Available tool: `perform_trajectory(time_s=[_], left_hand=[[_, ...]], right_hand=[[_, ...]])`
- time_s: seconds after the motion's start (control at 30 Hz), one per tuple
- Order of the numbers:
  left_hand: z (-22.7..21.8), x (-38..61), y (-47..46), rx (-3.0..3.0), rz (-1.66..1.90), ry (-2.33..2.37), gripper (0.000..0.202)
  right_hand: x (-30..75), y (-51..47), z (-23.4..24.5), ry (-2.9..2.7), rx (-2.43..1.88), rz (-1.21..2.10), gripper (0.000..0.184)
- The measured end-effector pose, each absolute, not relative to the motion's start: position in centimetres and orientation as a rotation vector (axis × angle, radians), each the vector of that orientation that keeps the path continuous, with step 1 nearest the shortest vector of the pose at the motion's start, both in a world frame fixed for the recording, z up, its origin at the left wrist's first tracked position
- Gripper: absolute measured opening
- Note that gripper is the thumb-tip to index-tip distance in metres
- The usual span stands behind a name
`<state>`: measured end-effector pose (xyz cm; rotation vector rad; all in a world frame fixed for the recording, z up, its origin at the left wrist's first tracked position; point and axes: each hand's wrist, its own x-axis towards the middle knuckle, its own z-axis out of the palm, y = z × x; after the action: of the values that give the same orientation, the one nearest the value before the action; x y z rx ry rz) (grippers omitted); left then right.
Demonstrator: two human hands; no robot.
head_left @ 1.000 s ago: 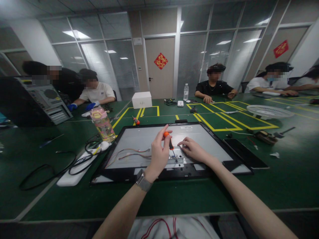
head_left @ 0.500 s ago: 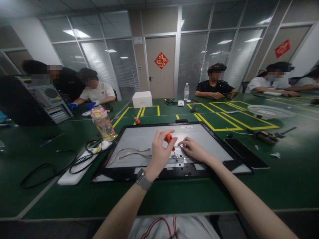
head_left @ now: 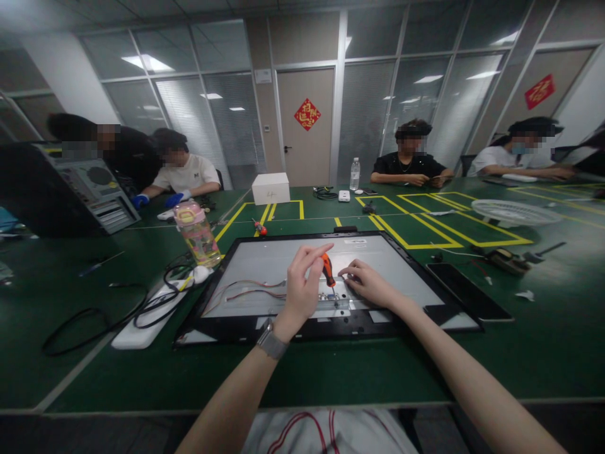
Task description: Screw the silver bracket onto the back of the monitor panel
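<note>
An orange and black screwdriver [head_left: 328,270] stands nearly upright, its handle between the thumb and fingers of my left hand [head_left: 302,280]. Its shaft points down at a metal bracket with connectors [head_left: 338,296], near the lower middle of a display panel [head_left: 265,261]. My right hand [head_left: 366,282] lies on the panel just right of the screwdriver, its bent fingers closed at the bracket's upper edge. The fingertips are small and partly hidden. Thin wires [head_left: 255,287] run across the panel to the left of my left hand.
A white power strip [head_left: 142,325] with black cables and a drink bottle [head_left: 196,236] stand left. A dark phone-like slab [head_left: 466,290] lies right of the panel. Behind it are a red-tipped tool [head_left: 261,229] and a white box [head_left: 271,188]. Several people sit or stand across the table.
My left index finger has stretched out and the hand has shifted slightly left, so more of the screwdriver handle shows. The screwdriver stands more upright. My right hand has hardly moved.
</note>
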<state>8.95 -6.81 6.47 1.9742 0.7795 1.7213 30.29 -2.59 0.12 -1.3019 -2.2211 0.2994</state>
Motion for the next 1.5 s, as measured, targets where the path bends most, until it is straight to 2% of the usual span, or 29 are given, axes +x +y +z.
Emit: perform_trajectory(time_s=[0.1, 0.23, 0.4, 0.53, 0.7, 0.83, 1.0, 1.17, 1.37, 1.5], left_hand=[[6.44, 9.00, -6.81, 1.976, 1.696, 0.753, 0.030], [6.51, 9.24, -6.71, 1.949, 1.758, 0.825, 0.019], [6.46, 9.24, -6.61, 1.959, 1.680, 0.856, 0.030], [6.36, 9.21, -6.62, 1.952, 1.702, 0.969, 0.025], [6.37, 9.22, -6.54, 1.955, 1.676, 0.927, 0.031], [6.47, 9.26, -6.55, 1.950, 1.721, 1.002, 0.025], [6.61, 9.27, -6.81, 1.977, 1.654, 0.869, 0.032], [6.55, 9.36, -6.93, 2.008, 1.698, 0.928, 0.024], [6.49, 9.39, -7.01, 2.051, 1.684, 0.857, 0.034], [6.55, 9.54, -6.92, 2.052, 1.759, 0.906, 0.019]], right_hand=[[30.29, -2.55, 0.11, -2.229, -1.293, 0.295, 0.028], [30.34, -2.55, 0.18, -2.237, -1.293, 0.318, 0.029], [30.36, -2.55, 0.22, -2.239, -1.299, 0.319, 0.027], [30.37, -2.47, 0.09, -2.243, -1.302, 0.308, 0.028], [30.36, -2.48, 0.06, -2.240, -1.301, 0.314, 0.028], [30.33, -2.59, 0.22, -2.234, -1.309, 0.308, 0.028], [30.32, -2.55, 0.18, -2.237, -1.303, 0.311, 0.028], [30.30, -2.54, 0.13, -2.248, -1.300, 0.301, 0.029], [30.30, -2.62, 0.23, -2.247, -1.306, 0.309, 0.029], [30.30, -2.64, 0.23, -2.244, -1.300, 0.292, 0.029]])
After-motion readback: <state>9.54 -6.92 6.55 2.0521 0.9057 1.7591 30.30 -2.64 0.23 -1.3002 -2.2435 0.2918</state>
